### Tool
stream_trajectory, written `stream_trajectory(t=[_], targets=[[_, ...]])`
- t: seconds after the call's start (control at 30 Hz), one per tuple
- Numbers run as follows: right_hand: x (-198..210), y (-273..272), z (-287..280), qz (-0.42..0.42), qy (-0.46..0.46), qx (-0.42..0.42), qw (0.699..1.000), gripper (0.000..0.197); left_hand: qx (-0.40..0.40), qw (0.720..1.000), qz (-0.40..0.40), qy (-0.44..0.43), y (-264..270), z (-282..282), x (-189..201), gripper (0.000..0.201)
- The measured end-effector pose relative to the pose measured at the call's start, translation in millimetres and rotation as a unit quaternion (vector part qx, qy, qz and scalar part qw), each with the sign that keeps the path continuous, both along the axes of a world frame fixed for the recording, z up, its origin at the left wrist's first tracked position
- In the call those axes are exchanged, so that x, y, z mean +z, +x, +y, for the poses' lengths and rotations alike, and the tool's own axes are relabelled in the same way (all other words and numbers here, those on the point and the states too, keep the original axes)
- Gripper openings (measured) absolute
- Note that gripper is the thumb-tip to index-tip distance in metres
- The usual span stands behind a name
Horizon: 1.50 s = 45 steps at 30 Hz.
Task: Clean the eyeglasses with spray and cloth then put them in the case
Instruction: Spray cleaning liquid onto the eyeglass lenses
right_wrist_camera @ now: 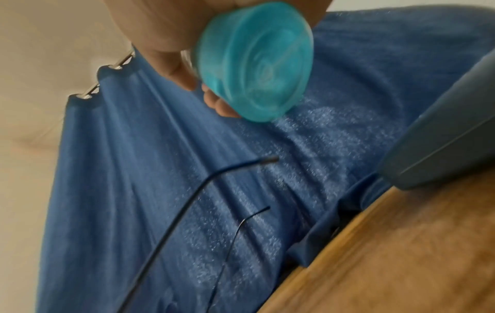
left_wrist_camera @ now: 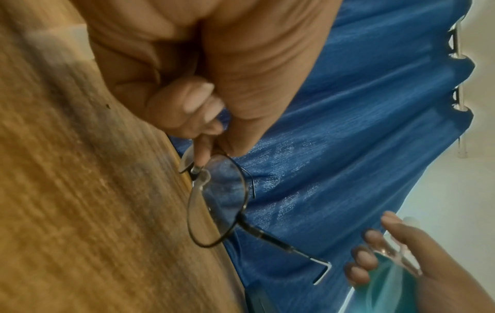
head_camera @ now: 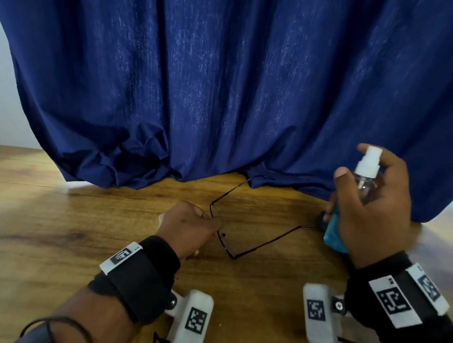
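Note:
My left hand (head_camera: 213,222) pinches the thin dark-framed eyeglasses (head_camera: 268,243) at the bridge and holds them just above the wooden table (head_camera: 57,227), temples unfolded and pointing to the right. In the left wrist view the fingertips (left_wrist_camera: 206,148) close on the bridge beside a lens (left_wrist_camera: 222,190). My right hand (head_camera: 369,196) grips a clear spray bottle (head_camera: 365,177) of blue liquid, raised at the right of the glasses, index finger over the white nozzle. The bottle's blue base (right_wrist_camera: 254,61) fills the right wrist view, above the two temple tips (right_wrist_camera: 211,177).
A dark blue curtain (head_camera: 225,91) hangs behind and bunches on the table's far edge. A grey-blue case (right_wrist_camera: 442,137) lies on the table near the bottle, mostly hidden behind it in the head view. A pale scrap (head_camera: 161,217) shows under my left hand.

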State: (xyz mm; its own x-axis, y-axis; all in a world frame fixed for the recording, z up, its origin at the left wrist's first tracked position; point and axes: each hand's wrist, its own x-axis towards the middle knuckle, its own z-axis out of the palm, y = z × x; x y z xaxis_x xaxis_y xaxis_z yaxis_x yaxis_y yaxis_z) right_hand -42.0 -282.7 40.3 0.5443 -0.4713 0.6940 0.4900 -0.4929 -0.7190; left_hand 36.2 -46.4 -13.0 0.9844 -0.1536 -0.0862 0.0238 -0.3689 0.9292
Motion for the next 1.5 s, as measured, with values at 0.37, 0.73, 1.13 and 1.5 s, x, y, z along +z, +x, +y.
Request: stream_trajectory(t=[0.37,0.73,1.13,1.5], targets=[[-10.5,-4.0,36.6,0.054,-0.083,0.127,0.987,0.034,-0.016,0.997,0.011,0.069,4.0,2.4,-0.5,0.043],[-14.9,-2.7,39.5,0.083,-0.056,0.157,0.982,0.034,0.073,0.996,-0.047,0.012,31.1,70.9,33.6,0.029],[-16.9,-3.5,45.6,0.138,-0.063,0.194,0.969,0.038,-0.004,0.993,0.015,0.12,41.3,77.5,11.8,0.013],[-18.8,-6.0,51.4,0.274,-0.068,0.328,0.902,0.081,-0.133,0.946,-0.096,-0.28,-2.1,8.2,26.0,0.035]])
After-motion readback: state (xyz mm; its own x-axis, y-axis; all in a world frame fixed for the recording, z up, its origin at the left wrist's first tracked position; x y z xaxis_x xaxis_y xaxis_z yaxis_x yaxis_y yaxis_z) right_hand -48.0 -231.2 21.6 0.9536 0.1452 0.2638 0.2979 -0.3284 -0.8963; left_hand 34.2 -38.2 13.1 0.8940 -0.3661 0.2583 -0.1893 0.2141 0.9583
